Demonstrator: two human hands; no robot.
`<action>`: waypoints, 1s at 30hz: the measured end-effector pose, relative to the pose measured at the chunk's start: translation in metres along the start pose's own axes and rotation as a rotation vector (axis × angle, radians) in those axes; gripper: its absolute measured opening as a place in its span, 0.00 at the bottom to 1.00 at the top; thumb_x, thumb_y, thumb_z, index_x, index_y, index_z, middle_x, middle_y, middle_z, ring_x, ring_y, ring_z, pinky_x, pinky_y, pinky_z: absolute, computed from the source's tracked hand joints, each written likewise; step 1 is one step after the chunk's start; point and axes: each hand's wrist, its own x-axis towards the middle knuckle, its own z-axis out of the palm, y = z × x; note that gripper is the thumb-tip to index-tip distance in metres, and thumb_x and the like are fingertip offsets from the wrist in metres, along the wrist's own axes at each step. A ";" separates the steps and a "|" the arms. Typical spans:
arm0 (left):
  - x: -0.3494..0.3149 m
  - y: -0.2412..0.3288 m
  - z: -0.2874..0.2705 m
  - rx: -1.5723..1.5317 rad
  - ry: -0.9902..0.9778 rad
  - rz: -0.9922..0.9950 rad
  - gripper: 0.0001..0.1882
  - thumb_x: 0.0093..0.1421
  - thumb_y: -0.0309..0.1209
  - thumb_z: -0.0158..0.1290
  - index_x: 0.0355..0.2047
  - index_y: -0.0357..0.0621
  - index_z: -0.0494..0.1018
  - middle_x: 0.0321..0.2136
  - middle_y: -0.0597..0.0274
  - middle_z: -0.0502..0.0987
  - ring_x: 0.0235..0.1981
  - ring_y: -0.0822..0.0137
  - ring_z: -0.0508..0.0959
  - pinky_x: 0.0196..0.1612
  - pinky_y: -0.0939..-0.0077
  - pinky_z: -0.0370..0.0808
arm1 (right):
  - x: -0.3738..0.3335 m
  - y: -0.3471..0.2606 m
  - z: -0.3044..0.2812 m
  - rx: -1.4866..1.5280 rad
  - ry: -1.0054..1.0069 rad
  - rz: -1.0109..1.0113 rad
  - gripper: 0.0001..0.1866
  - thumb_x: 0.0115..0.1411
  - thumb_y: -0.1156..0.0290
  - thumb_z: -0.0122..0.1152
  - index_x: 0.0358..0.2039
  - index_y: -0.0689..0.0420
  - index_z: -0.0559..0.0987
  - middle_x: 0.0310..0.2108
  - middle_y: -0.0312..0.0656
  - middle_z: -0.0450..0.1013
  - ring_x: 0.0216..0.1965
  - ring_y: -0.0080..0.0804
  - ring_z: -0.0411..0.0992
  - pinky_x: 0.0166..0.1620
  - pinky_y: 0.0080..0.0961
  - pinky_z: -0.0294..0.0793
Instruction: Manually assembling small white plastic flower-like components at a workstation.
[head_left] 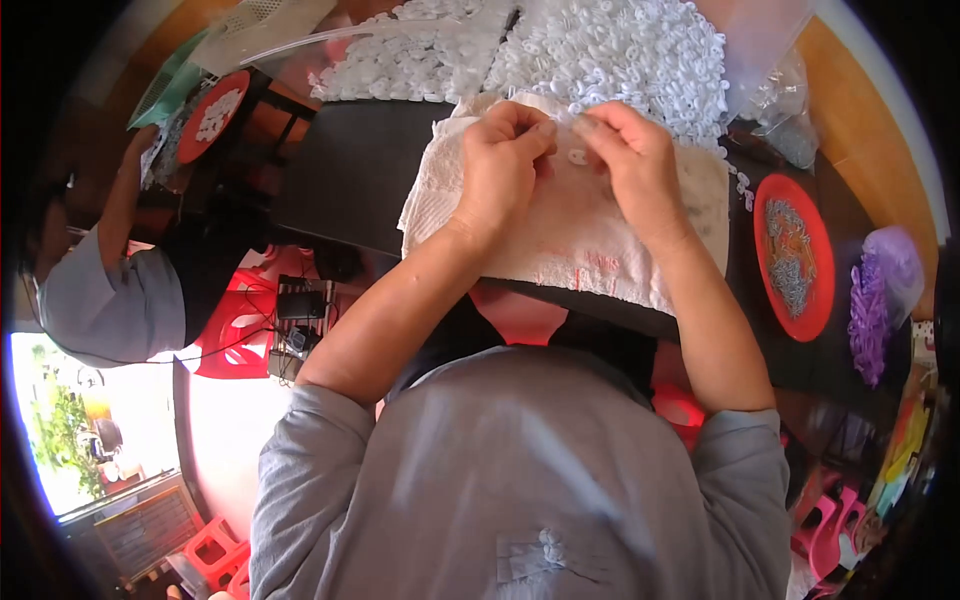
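Note:
Over a white towel (560, 245) on the dark table, both my hands work close together. My left hand (505, 165) is closed, thumb against the curled fingers; whatever it pinches is hidden. My right hand (635, 165) also has its thumb and fingertips together, slightly blurred, and what is between them is too small to make out. Between the two hands shows a small white looped plastic piece (577, 157). Just beyond my fingers begins a large heap of similar white plastic pieces (620, 60).
To the right are a red plate (826, 270) of small metal parts and a purple chain-like bundle (868, 320). A clear bag (785, 115) lies behind. At left, a grey-sleeved person (120, 300) reaches near another red plate (238, 82) and a green basket (165, 90).

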 end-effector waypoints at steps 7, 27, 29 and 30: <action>0.005 0.001 -0.006 -0.086 0.006 -0.067 0.05 0.59 0.25 0.53 0.29 0.36 0.70 0.19 0.64 0.72 0.13 0.75 0.69 0.11 0.82 0.60 | 0.000 0.006 -0.020 -0.833 0.210 -0.509 0.03 0.53 0.75 0.57 0.29 0.57 0.76 0.26 0.41 0.75 0.27 0.38 0.75 0.29 0.30 0.71; 0.000 0.008 -0.005 -0.048 -0.026 -0.063 0.05 0.57 0.29 0.53 0.29 0.39 0.73 0.19 0.67 0.73 0.15 0.77 0.69 0.15 0.84 0.61 | -0.008 -0.006 -0.011 -1.051 -0.072 -0.535 0.03 0.49 0.75 0.54 0.24 0.57 0.77 0.30 0.43 0.73 0.33 0.42 0.73 0.35 0.38 0.71; -0.002 0.008 -0.005 -0.049 -0.028 -0.067 0.05 0.57 0.29 0.53 0.28 0.39 0.73 0.19 0.67 0.73 0.15 0.77 0.69 0.15 0.84 0.61 | -0.009 -0.002 -0.012 -1.064 -0.081 -0.560 0.04 0.49 0.76 0.54 0.24 0.57 0.77 0.30 0.43 0.73 0.33 0.42 0.73 0.36 0.38 0.70; -0.002 0.008 -0.005 -0.050 -0.031 -0.069 0.05 0.57 0.29 0.53 0.28 0.40 0.73 0.19 0.67 0.73 0.15 0.77 0.69 0.15 0.84 0.61 | -0.008 0.001 -0.012 -1.078 -0.084 -0.583 0.04 0.49 0.76 0.53 0.24 0.57 0.77 0.30 0.43 0.73 0.34 0.42 0.73 0.36 0.38 0.70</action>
